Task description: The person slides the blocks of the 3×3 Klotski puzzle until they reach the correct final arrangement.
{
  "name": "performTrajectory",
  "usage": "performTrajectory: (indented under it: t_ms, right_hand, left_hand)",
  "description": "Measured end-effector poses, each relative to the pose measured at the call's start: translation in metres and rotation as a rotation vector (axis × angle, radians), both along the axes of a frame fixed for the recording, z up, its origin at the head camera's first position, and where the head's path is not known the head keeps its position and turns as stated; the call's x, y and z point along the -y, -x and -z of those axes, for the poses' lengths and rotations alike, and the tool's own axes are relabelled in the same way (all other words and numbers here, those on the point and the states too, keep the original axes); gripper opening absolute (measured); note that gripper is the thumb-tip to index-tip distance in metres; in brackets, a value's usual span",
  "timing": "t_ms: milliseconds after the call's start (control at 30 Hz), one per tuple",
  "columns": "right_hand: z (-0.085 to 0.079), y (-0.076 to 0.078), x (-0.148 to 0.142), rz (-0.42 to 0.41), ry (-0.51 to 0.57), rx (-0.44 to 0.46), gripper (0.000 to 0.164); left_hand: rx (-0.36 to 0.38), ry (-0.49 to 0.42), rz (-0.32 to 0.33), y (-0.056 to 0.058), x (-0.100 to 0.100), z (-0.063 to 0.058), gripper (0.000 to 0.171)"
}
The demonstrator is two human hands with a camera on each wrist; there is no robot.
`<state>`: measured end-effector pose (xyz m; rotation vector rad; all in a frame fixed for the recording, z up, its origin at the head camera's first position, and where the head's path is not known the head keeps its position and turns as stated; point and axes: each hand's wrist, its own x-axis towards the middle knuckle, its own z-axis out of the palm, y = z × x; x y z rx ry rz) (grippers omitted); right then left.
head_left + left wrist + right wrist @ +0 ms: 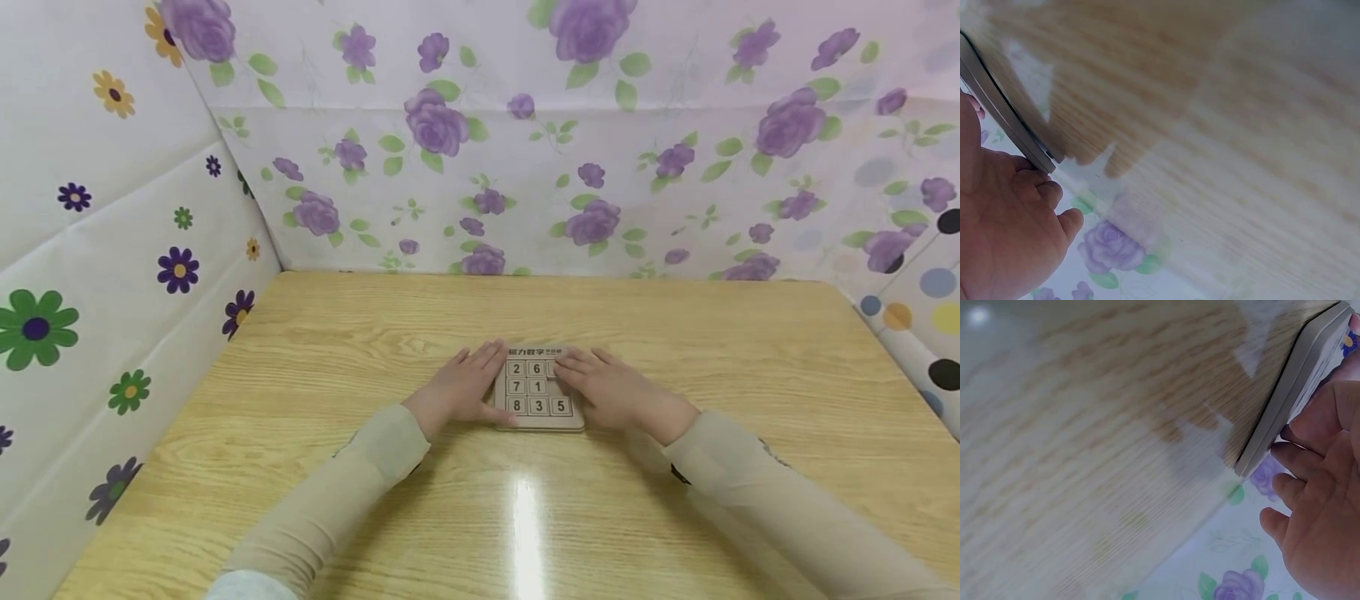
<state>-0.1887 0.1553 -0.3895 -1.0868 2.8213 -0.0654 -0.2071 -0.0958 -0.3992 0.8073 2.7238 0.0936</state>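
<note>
A number slide puzzle (539, 423) lies flat on the wooden table. Its dark-numbered square tiles include 2, 6, 7, 1, 8, 3 and 5, and a bare slot (558, 387) shows in the right column of the middle row. My left hand (465, 387) holds the puzzle's left side, thumb across the lower left corner and fingers along the upper left edge. Fingertips of my right hand (611, 383) press on the upper right tile and hide its number. In the right wrist view, the other fingers rest near the puzzle's side edge (1291, 387).
The wooden table (375, 325) extends around the puzzle. Behind it hangs a white cloth with purple roses (435, 125). Flower-patterned cloth (112, 250) borders the left side, and dotted cloth (911, 292) the right.
</note>
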Motion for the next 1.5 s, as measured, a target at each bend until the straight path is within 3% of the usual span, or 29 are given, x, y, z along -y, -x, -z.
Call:
performTrajectory:
  t_ms: [200,533,1033,1500]
  right_hand:
    - [-0.001,-0.007,0.004,-0.032,0.003,-0.004,0.057]
    - [-0.003,-0.021,0.016,-0.099,-0.006,0.064,0.057]
    - [0.0,-0.023,-0.007,-0.105,0.025,0.012,0.055]
    - [-0.001,-0.023,-0.006,-0.105,0.014,-0.015,0.056]
  left_hand:
    - [-0.003,0.015,-0.003,0.0,-0.001,0.001,0.116]
    - [0.003,0.003,-0.011,0.0,-0.002,0.001,0.117]
    - [-0.019,-0.009,0.008,-0.001,0.0,-0.002,0.116]
    - [-0.009,0.002,0.007,-0.001,0.0,-0.002,0.115]
